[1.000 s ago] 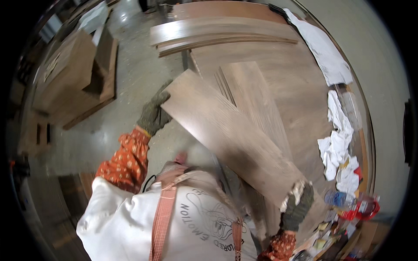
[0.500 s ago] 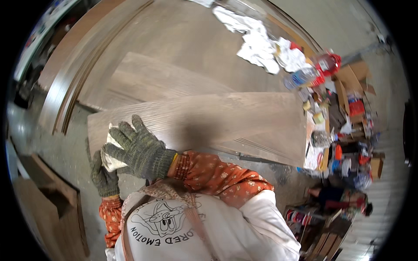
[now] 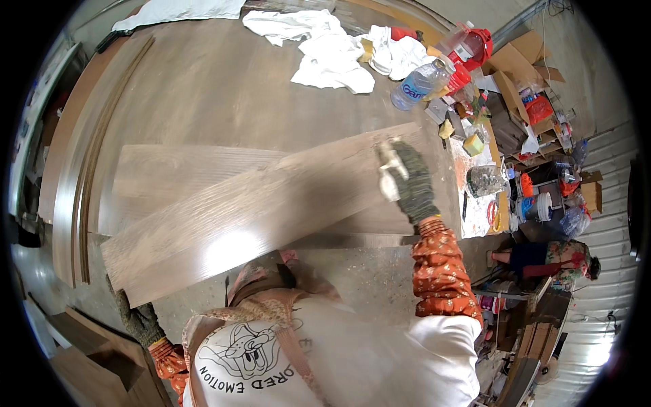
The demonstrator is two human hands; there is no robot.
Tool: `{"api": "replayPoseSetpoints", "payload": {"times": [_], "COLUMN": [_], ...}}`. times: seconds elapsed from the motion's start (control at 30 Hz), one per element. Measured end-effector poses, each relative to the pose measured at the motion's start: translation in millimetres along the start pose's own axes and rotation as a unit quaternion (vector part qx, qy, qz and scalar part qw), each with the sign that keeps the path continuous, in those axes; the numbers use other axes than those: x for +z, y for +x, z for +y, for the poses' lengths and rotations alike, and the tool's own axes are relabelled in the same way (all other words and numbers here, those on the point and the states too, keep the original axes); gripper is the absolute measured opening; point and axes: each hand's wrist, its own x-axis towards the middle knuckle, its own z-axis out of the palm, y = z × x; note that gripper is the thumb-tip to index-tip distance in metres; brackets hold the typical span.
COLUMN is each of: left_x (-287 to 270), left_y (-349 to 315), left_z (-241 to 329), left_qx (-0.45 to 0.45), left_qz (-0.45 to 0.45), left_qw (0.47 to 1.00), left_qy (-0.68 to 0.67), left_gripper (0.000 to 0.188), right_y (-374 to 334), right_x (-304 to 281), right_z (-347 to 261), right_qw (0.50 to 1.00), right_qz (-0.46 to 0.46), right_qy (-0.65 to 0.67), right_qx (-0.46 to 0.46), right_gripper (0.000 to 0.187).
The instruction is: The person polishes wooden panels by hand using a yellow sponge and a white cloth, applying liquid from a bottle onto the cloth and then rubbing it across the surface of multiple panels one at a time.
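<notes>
A long brown wood-grain plank (image 3: pixel 271 197) lies slantwise in front of me, its left end jutting past the table's near edge. My left hand (image 3: pixel 141 321), in a dark knitted glove, grips that left end from below, and the plank hides some of its fingers. Near the plank's right end, my right hand (image 3: pixel 412 180), gloved the same way, presses a wadded white cloth (image 3: pixel 390 175) against the surface. Under this plank rests a second brown board (image 3: pixel 183 166).
The big brown table (image 3: pixel 203 81) carries white rags (image 3: pixel 332 57) and a clear plastic bottle (image 3: pixel 413 88) at the back. Sponges (image 3: pixel 473 144) and a jar (image 3: pixel 485 180) crowd its right side. Long boards (image 3: pixel 74 169) line the left. Another person (image 3: pixel 556 261) is at far right.
My right hand has swept the cloth from the plank's left end to its right end. The plank has tilted, its left end lower and nearer, with my left hand still at that end.
</notes>
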Motion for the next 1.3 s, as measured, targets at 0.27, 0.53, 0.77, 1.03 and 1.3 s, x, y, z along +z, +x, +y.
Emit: {"api": "replayPoseSetpoints", "payload": {"times": [0.27,0.53,0.77,1.03,1.3], "left_x": [-15,-61,-56,49,86], "left_y": [3,10,-2,-20,-21], "left_z": [-2,-14,-34,-25,4], "left_qx": [-0.016,0.155,0.148,-0.115,-0.042], "left_qz": [-0.018,0.068,0.129,0.245,0.206], "left_qw": [1.0,0.89,0.895,0.953,0.965], "left_qy": [-0.015,0.423,0.401,-0.135,-0.156], "left_gripper": [0.045,0.047,0.052,0.044,0.03], "right_y": [-23,-25,27,136,144], "right_x": [-59,-137,-126,-12,22], "right_z": [100,129,205,148,158], "right_qw": [0.934,0.908,0.831,0.946,0.956], "right_qz": [0.181,0.074,0.172,0.031,-0.002], "right_qy": [-0.014,-0.137,-0.088,-0.14,-0.166], "right_qx": [0.307,0.39,0.522,0.291,0.241], "right_gripper": [0.048,0.059,0.077,0.073,0.07]}}
